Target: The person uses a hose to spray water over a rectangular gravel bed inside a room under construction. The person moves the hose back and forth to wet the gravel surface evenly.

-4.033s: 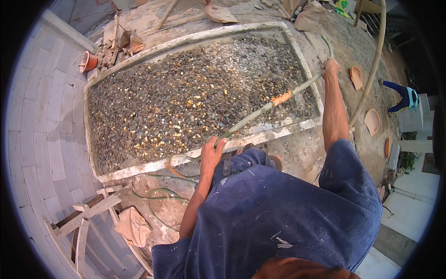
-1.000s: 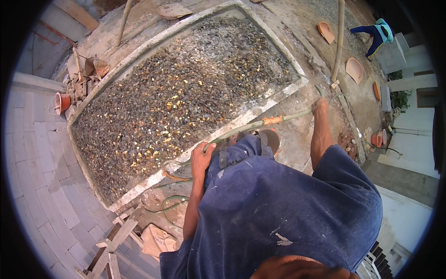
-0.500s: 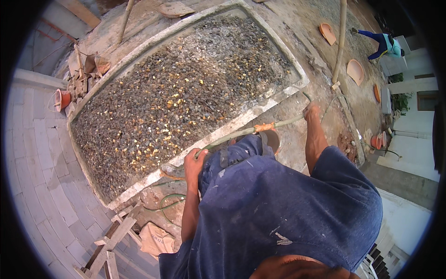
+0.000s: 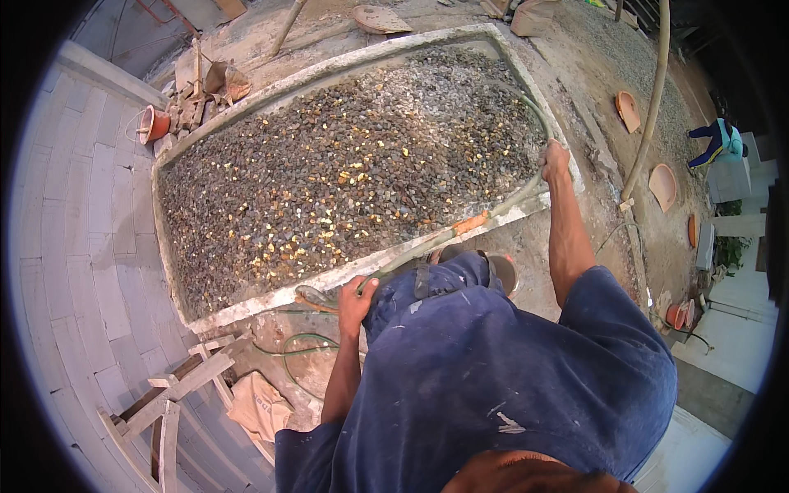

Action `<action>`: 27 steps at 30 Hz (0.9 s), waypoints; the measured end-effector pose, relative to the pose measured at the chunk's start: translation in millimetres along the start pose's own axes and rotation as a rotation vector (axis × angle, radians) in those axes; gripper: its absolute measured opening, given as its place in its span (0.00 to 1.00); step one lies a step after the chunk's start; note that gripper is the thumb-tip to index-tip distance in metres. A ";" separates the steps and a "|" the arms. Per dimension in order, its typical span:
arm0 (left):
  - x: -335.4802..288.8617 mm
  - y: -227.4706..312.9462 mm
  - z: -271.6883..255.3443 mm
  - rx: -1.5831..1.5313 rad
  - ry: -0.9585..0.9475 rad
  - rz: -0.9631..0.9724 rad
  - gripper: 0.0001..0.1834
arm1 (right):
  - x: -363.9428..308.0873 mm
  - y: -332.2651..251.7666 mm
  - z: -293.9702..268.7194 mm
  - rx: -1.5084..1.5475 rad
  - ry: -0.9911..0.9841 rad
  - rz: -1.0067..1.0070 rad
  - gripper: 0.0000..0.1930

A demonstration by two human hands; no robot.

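Observation:
A green hose [image 4: 419,249] with an orange wrapped joint [image 4: 471,223] runs across my front along the near wall of a low concrete basin [image 4: 238,314]. My left hand [image 4: 356,302] is closed around the hose beside my left thigh. Farther along, my right hand [image 4: 556,158] grips it over the basin's right corner. Beyond that hand the hose end bends out over the dark wet pebbles [image 4: 329,177] in the basin, which are mixed with yellow and white ones. Whether water comes out is too small to tell.
A bucket [image 4: 505,275] stands partly hidden by my legs. Wooden framing [image 4: 177,390] and a sack [image 4: 256,407] lie at lower left, near looped hose. An orange bucket [image 4: 154,123] stands left of the basin. A wooden pole [image 4: 653,123] and shallow orange pans [image 4: 662,187] are right; another person [image 4: 722,141] bends beyond.
My right hand has swung forward and up, bringing the hose end from outside the basin's corner to over the pebbles. My left hand keeps its hold. The view has shifted slightly.

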State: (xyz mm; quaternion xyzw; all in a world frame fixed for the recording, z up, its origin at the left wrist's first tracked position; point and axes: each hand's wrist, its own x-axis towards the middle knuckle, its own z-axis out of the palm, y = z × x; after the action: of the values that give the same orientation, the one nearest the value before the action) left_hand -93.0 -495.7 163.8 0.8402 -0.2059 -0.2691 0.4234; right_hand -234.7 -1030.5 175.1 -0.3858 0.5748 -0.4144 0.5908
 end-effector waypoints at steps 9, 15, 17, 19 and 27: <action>4.5 14.1 -6.9 -0.050 0.088 -0.044 0.18 | -1.8 -43.4 96.2 0.046 -0.069 -0.104 0.06; 6.7 9.9 -11.3 -0.060 0.141 -0.054 0.19 | -18.4 -56.0 122.6 0.132 -0.077 -0.040 0.08; 4.8 3.0 -12.9 -0.068 0.148 -0.062 0.19 | -23.3 -51.7 124.0 0.098 -0.081 -0.039 0.08; 0.2 -1.8 -17.7 -0.057 0.152 -0.064 0.19 | -21.9 -43.0 121.0 0.092 -0.098 -0.015 0.07; -44.3 -36.3 -47.9 0.004 0.326 0.016 0.16 | -53.3 21.4 136.2 0.081 -0.315 0.225 0.02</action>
State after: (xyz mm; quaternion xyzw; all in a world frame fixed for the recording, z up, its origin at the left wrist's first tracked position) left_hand -92.8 -421.3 170.0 0.8719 -0.1416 -0.1252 0.4518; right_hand -97.4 -975.9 179.9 -0.3552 0.4976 -0.3030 0.7311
